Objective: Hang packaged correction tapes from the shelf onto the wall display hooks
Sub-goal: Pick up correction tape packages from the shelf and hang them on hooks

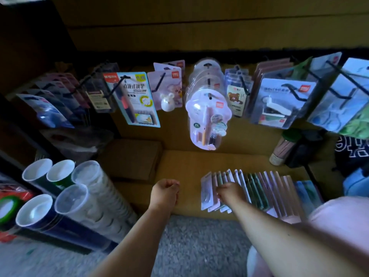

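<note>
Both forearms reach out from the bottom of my view over grey carpet. My left hand [164, 193] hangs just short of the shelf edge, its fingers loosely curled inward and holding nothing. My right hand [231, 191] is down on the row of packaged correction tapes [257, 188], which stand on edge like filed cards along the shelf [185, 166]. Its fingers curl over the front few cards at the left end of the row, but they point away from me, so I cannot tell whether they already pinch one pack or only rest on the tops.

I judge this to be the picking step: nothing is lifted yet. Next I need to separate a single pack, raise it clear of its neighbours and find its hang hole.

Beyond, the wall hooks [159, 84] carry pens, blister packs and other stationery. Most look full, so I must choose a hook with free length, probably steadying it with my left hand.
</note>
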{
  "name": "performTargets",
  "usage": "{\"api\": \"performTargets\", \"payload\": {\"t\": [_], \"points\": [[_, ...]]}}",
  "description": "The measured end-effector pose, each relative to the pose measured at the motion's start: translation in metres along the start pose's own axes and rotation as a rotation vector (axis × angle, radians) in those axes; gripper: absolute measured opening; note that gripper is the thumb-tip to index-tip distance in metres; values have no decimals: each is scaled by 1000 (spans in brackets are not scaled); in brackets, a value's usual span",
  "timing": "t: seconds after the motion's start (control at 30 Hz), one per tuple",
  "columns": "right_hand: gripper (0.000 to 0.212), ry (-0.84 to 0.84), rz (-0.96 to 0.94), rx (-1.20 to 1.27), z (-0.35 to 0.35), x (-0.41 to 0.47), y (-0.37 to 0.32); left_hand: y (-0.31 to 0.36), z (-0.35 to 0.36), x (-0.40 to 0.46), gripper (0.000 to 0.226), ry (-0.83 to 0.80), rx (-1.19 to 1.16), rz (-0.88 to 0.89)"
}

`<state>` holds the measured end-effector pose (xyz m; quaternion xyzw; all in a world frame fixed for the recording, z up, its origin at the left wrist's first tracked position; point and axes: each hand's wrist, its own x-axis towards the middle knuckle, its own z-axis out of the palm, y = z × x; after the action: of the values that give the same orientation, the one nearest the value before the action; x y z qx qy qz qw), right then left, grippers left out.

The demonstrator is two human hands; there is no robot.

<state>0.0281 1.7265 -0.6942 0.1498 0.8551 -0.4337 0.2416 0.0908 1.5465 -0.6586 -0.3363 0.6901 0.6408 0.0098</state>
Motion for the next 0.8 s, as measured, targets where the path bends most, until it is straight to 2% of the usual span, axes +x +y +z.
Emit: {"api": "performTargets", "payload": {"t": [0.13, 0.53, 0.63, 0.73, 0.8], "points": [[23, 36, 66, -7, 8, 16, 5, -15, 1, 11, 15, -14, 10, -39], [44, 124, 51, -180, 46, 62, 23, -39, 15, 44, 15, -54, 44, -123], [38, 127, 127, -242, 48, 66, 26, -48, 16, 45, 15, -71, 43, -151], [44, 176, 210, -304, 53, 69, 28, -56, 17, 46, 15, -81, 63, -155], [36, 209, 212, -406, 56, 69, 27, -58, 18, 46, 16, -91, 69, -165]]}}
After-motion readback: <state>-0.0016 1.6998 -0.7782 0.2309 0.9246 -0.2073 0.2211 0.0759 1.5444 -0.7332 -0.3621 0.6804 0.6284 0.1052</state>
